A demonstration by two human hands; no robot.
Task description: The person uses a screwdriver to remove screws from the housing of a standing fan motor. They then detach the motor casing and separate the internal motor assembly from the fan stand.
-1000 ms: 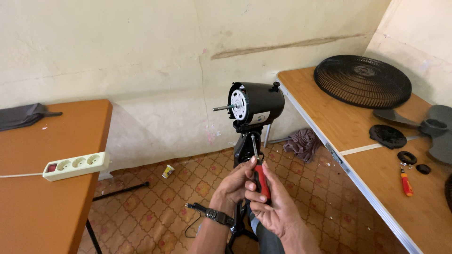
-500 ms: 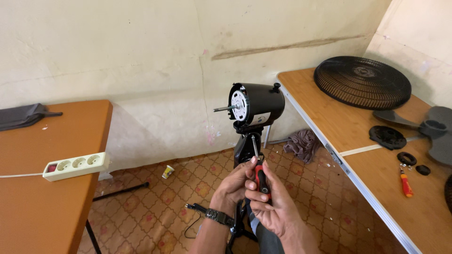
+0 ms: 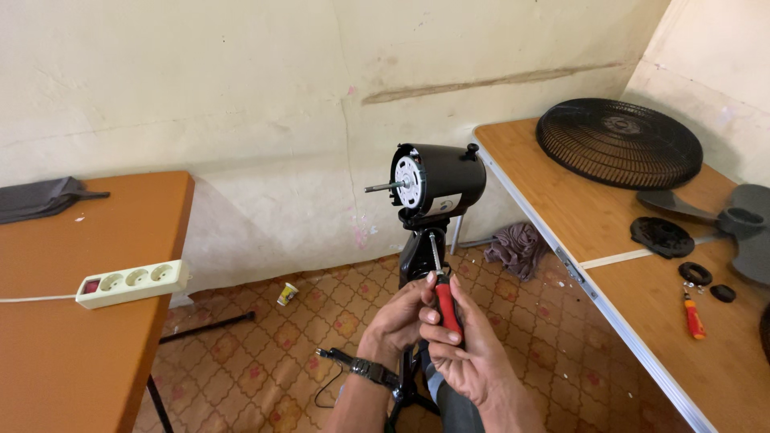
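I am gripping the red screwdriver (image 3: 443, 298) in my right hand (image 3: 469, 353), its tip under the black fan motor (image 3: 439, 178), while my left hand (image 3: 399, 318) is curling around the shaft.

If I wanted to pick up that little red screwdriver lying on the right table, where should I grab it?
Probably take the small screwdriver by its red handle, coming straight down from above. It lies flat on the wooden table, near its front edge, with the handle as its thickest part. The two black rings beside it lie apart from it, so fingers can close across the handle's sides.
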